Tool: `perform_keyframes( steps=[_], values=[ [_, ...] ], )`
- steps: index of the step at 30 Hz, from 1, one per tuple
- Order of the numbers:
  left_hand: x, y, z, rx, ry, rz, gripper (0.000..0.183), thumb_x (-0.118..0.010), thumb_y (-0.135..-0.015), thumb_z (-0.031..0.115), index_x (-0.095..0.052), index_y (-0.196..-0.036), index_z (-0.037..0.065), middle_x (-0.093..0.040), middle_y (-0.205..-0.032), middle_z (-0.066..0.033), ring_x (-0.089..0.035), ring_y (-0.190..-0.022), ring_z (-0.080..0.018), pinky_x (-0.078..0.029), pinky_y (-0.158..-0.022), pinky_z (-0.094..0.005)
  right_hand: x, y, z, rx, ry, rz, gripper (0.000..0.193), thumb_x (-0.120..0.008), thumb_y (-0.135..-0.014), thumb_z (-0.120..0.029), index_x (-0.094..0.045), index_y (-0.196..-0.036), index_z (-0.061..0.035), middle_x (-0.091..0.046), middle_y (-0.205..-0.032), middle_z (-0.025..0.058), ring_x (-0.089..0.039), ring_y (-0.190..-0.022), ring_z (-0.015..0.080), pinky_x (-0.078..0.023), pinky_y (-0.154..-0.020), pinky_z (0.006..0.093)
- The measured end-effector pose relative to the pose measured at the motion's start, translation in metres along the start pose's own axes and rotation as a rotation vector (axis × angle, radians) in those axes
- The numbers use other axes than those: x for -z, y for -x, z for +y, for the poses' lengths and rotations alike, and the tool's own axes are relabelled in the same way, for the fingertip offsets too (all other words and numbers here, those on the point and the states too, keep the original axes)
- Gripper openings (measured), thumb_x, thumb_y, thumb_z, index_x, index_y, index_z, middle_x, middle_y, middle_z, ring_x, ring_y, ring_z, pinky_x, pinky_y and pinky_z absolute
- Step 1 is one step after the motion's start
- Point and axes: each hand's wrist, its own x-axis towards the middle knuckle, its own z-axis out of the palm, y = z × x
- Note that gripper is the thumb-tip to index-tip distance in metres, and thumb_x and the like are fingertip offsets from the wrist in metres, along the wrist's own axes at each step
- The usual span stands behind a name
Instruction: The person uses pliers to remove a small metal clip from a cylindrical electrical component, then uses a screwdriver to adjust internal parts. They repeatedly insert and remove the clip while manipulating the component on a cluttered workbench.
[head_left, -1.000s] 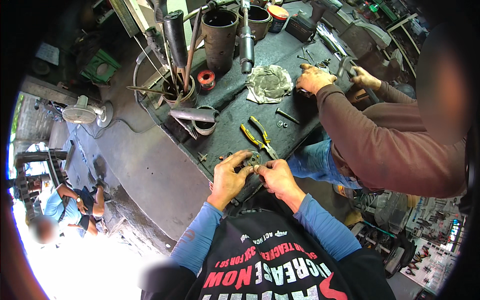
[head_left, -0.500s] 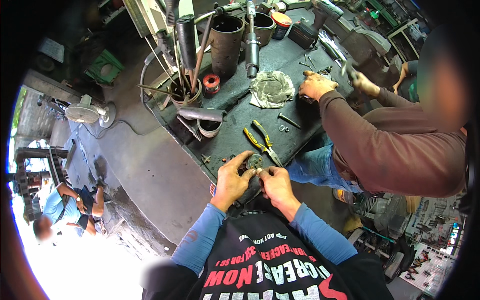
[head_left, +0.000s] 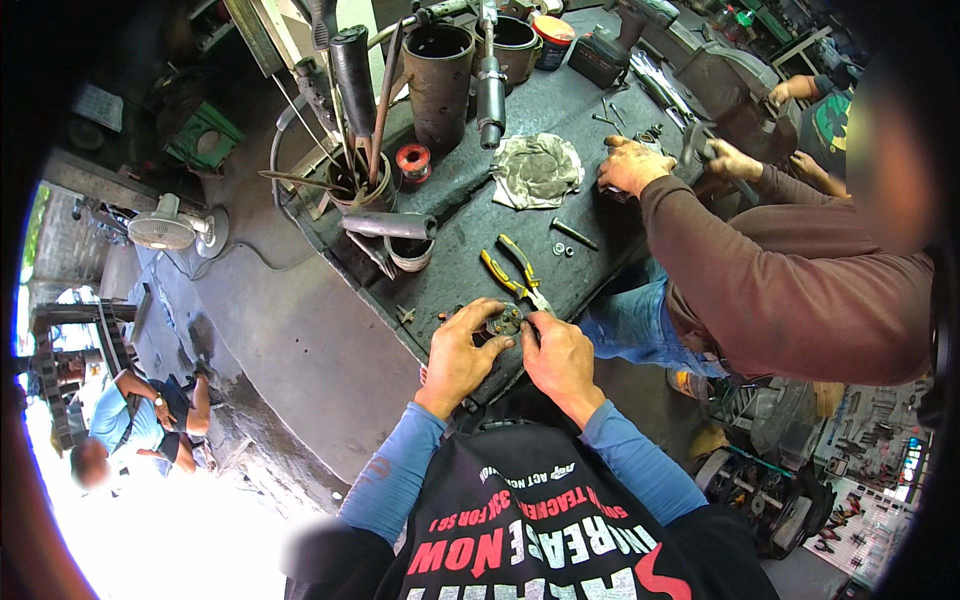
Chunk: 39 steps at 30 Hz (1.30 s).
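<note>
Metal disc (head_left: pixel 505 321) in the left hand (head_left: pixel 460 355), at the near edge of the bench (head_left: pixel 458 268).
Left fingers clamp the disc; the right hand (head_left: pixel 562 368) is just beside it, and I cannot tell whether its fingers grip anything. Yellow-handled pliers (head_left: pixel 530 289) lie just beyond, a bolt (head_left: pixel 575 234) farther off.

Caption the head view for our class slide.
The left grip holds a round metal part, the right grip close beside it; yellow-and-black pliers lie beyond on the dark workbench.
</note>
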Motion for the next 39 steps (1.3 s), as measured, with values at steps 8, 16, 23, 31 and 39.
perform_keyframes(
  steps=[8, 16, 23, 31, 39],
  values=[
    [-0.003, 0.000, -0.001, 0.008, -0.042, 0.031, 0.050, -0.093, -0.077, 0.005, -0.079, -0.125, 0.003, -0.079, -0.133, -0.0170, -0.077, -0.120, -0.0299, -0.061, -0.103, -0.0391, -0.012, -0.002, 0.013, 0.152, 0.021, 0.069, 0.016, -0.072, -0.099, -0.021, -0.068, -0.096, -0.0057, -0.075, -0.085, 0.0205, -0.075, -0.077, 0.0447, -0.058, -0.068, 0.0562],
    [-0.002, -0.002, -0.003, 0.000, -0.034, 0.019, 0.049, -0.091, -0.077, 0.005, -0.080, -0.125, 0.004, -0.079, -0.133, -0.0166, -0.077, -0.121, -0.0304, -0.058, -0.106, -0.0400, -0.007, -0.013, 0.023, 0.346, -0.017, 0.029, 0.014, -0.072, -0.098, -0.019, -0.065, -0.096, -0.0069, -0.075, -0.088, 0.0151, -0.074, -0.076, 0.0409, -0.057, -0.065, 0.0545],
    [-0.001, -0.003, 0.002, 0.043, 0.017, 0.023, 0.053, -0.093, -0.078, 0.004, -0.076, -0.128, 0.001, -0.080, -0.126, -0.0170, -0.079, -0.116, -0.0293, -0.061, -0.101, -0.0388, 0.006, -0.007, 0.023, 0.334, 0.004, 0.022, 0.013, -0.074, -0.096, -0.018, -0.067, -0.097, -0.0075, -0.075, -0.089, 0.0133, -0.075, -0.081, 0.0388, -0.058, -0.067, 0.0547],
    [0.001, -0.002, 0.004, 0.069, -0.027, -0.004, 0.055, -0.093, -0.080, 0.007, -0.072, -0.130, 0.003, -0.080, -0.119, -0.0183, -0.079, -0.107, -0.0336, -0.062, -0.097, -0.0422, 0.039, -0.058, 0.026, 0.660, 0.184, 0.038, 0.018, -0.074, -0.088, -0.007, -0.081, -0.103, -0.0152, -0.070, -0.091, 0.0024, -0.067, -0.091, 0.0256, -0.047, -0.090, 0.0444],
    [0.016, -0.016, 0.010, 0.030, -0.090, -0.131, 0.063, -0.096, -0.076, 0.014, -0.070, -0.133, 0.003, -0.077, -0.126, -0.0195, -0.075, -0.118, -0.0363, -0.059, -0.103, -0.0429, 0.032, -0.083, 0.032, 0.770, 0.220, -0.073, 0.019, -0.077, -0.086, -0.009, -0.082, -0.103, -0.0168, -0.068, -0.090, -0.0004, -0.064, -0.094, 0.0230, -0.045, -0.093, 0.0419]
  ],
)
